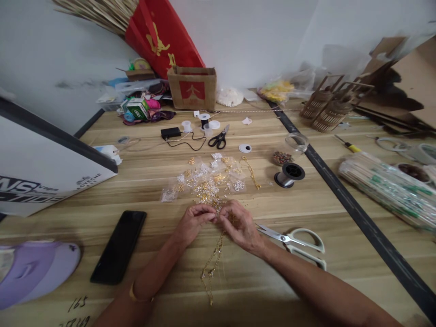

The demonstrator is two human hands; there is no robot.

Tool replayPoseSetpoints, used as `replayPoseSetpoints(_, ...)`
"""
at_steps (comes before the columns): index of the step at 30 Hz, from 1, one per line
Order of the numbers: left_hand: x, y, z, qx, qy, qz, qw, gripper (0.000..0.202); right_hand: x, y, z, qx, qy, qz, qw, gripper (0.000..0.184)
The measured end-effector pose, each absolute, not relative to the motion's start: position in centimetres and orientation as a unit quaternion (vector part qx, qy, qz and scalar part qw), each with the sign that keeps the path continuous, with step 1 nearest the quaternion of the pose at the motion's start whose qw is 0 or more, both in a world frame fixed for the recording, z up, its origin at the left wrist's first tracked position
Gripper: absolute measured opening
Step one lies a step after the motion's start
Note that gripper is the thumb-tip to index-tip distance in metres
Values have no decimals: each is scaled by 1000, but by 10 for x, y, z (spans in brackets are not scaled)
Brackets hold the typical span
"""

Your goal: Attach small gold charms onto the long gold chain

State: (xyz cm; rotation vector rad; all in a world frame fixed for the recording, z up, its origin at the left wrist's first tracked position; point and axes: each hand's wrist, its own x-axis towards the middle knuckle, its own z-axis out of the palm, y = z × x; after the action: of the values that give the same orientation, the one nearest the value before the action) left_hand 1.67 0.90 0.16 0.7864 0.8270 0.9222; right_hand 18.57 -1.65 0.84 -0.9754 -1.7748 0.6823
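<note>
My left hand and my right hand meet fingertip to fingertip at the table's middle, both pinched closed. A thin gold chain with small clear beads lies looped on the wood and runs up under my right hand's fingers. Whatever sits in my left fingertips is too small to make out. Just beyond my fingers is a heap of small clear bags with gold and silver jewellery findings, some spilled loose. Another gold chain lies to the heap's right. White-handled scissors rest open beside my right wrist.
Left of my arm lies a black phone, near a purple visor and a white box. Toward the right stand a wire spool and a jar of beads. Black scissors and a black adapter lie farther back.
</note>
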Motion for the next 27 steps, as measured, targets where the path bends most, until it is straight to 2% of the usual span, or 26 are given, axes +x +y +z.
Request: replayPoseSetpoints(27, 15, 9, -1, 392, 388, 418, 722, 14, 184, -16, 7, -390, -740, 271, 476, 6)
